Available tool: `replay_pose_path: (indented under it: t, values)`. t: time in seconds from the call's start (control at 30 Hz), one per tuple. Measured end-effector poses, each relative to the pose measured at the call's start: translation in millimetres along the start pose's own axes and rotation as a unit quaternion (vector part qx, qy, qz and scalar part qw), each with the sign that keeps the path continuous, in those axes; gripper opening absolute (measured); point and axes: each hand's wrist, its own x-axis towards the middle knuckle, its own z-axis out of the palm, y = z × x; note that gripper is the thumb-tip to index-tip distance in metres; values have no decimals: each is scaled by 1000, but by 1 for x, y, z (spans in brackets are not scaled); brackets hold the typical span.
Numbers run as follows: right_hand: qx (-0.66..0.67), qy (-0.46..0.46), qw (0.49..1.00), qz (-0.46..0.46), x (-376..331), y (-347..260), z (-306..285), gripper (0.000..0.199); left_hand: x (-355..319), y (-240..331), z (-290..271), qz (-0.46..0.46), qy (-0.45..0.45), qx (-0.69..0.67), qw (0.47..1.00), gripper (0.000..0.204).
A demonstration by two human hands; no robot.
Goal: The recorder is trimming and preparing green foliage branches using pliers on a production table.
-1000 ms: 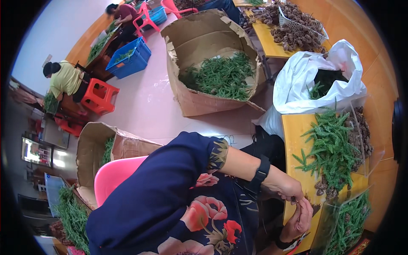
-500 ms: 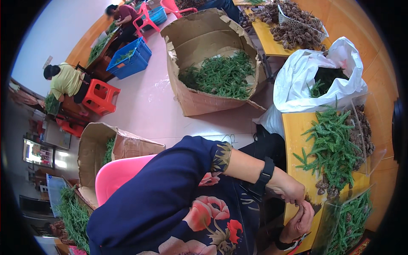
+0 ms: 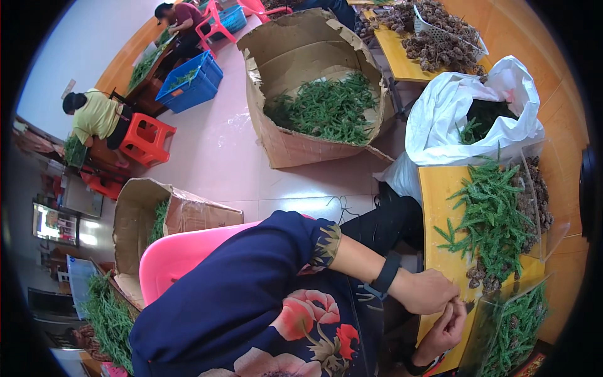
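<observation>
Over the yellow table (image 3: 438, 188), my two hands meet at the fingertips. My left hand (image 3: 428, 292), with a black band on its wrist, is closed, its fingers curled downward. Just below it, my right hand (image 3: 445, 330) is pinched, thumb and fingers pressed together. A small dark brown bristly piece (image 3: 468, 306) shows beside the fingertips; most of it is hidden, and I cannot make out what either hand grips. Near them lie small brown pine cones (image 3: 476, 276) and a heap of green artificial pine sprigs (image 3: 487, 220).
A clear bin (image 3: 512, 333) of green sprigs stands close to my right hand. Beyond are a white sack (image 3: 433, 119), a large carton (image 3: 282, 147) of greenery and a basket (image 3: 440, 28) among pine cones. Two people sit at far-left tables. A pink chair (image 3: 164, 264) is behind me.
My left hand has turned and moved lower, over the right fingertips. The dark bristly piece that stuck out between the hands is now mostly covered. My right hand has shifted slightly.
</observation>
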Motion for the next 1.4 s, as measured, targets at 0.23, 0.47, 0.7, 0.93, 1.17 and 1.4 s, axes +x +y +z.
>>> replay_pose_path:
  t: [0.23,0.47,0.7,0.93,1.17,1.4]
  values:
    - [-78,-57,978,-184,10,-13,-23,23,16,-9,-7,-190,-195,-479,834,17]
    - [-146,-91,919,-354,23,-20,-36,25,4,-11,-29,-252,-347,-638,640,20]
    - [-83,-111,925,-353,49,-14,-19,20,0,-25,-59,-307,-299,-630,647,24]
    - [-48,-43,950,-307,34,-10,-20,14,7,-3,-44,-224,-247,-490,806,23]
    - [58,-3,998,37,17,-10,-9,13,5,6,-34,-158,-154,-172,960,25]
    - [369,51,914,160,-2,2,24,11,0,-2,-23,-182,-129,-368,903,16]
